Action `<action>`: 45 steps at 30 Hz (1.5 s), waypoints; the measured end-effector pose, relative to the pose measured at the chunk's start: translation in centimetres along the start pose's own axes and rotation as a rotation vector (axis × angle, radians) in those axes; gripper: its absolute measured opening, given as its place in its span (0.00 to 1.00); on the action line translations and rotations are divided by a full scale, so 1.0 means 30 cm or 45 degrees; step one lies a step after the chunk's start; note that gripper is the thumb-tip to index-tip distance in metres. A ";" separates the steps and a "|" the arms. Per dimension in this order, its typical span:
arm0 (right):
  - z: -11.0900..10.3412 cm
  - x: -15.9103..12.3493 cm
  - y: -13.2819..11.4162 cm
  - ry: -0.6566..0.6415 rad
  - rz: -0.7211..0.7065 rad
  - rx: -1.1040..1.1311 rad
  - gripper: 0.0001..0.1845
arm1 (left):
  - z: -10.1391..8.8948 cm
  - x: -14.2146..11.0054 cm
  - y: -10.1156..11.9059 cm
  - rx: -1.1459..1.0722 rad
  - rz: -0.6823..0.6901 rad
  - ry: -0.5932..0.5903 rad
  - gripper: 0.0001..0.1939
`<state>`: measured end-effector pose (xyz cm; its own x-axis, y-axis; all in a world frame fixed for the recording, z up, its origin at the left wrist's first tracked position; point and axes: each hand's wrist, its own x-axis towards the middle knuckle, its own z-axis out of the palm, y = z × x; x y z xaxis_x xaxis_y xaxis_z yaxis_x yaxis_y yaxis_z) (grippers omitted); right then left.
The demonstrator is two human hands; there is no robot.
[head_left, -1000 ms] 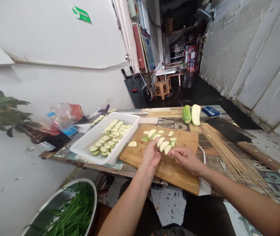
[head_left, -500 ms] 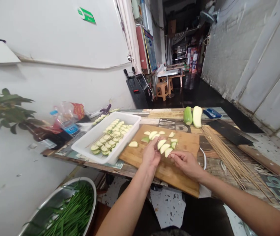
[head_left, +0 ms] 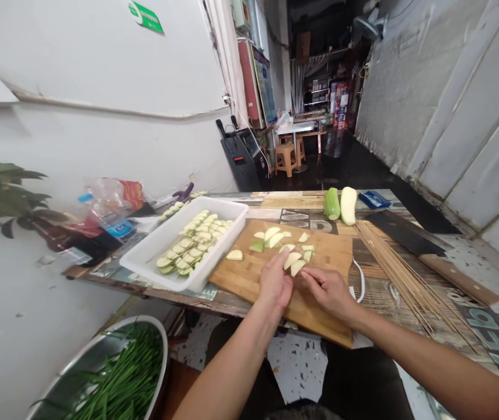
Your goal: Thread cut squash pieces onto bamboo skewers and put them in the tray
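Above the wooden cutting board (head_left: 249, 274), my left hand (head_left: 276, 283) is closed around pale half-round zucchini slices (head_left: 292, 261) lined up in a row. My right hand (head_left: 328, 290) pinches close to the lowest slice, at the end of a thin skewer that is mostly hidden by fingers and slices. Loose zucchini pieces (head_left: 272, 234) with green skin lie on the board beyond my hands. One single slice (head_left: 234, 255) rests apart near the board's left side.
Left of the board stands a white plastic tray (head_left: 183, 283) of skewered slices. On the right lie bamboo skewers (head_left: 393, 268) and a cleaver (head_left: 411, 233). Two zucchini pieces (head_left: 331, 204) and a blue box (head_left: 374, 199) sit behind. A metal basin (head_left: 164, 350) holds green stalks below left.
The left hand has shifted slightly right and down along the row, covering more of it, so fewer slices show between my hands. The right hand stays nearly in place. The view has swayed slightly.
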<state>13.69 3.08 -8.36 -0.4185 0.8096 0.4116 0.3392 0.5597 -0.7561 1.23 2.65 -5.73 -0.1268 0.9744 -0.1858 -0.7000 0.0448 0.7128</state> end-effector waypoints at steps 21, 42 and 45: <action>-0.011 0.007 0.006 0.070 0.006 -0.044 0.13 | 0.002 -0.013 0.007 -0.024 -0.147 -0.124 0.11; -0.023 0.014 -0.012 0.009 -0.008 -0.134 0.15 | -0.005 -0.003 -0.024 -0.009 -0.054 0.021 0.10; -0.013 0.007 -0.007 0.113 -0.015 -0.169 0.13 | 0.013 -0.017 -0.020 -0.017 -0.054 -0.045 0.11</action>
<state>13.87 3.21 -7.92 -0.3492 0.8121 0.4675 0.4456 0.5827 -0.6796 1.99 2.23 -5.79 -0.0722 0.9788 -0.1918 -0.7137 0.0836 0.6954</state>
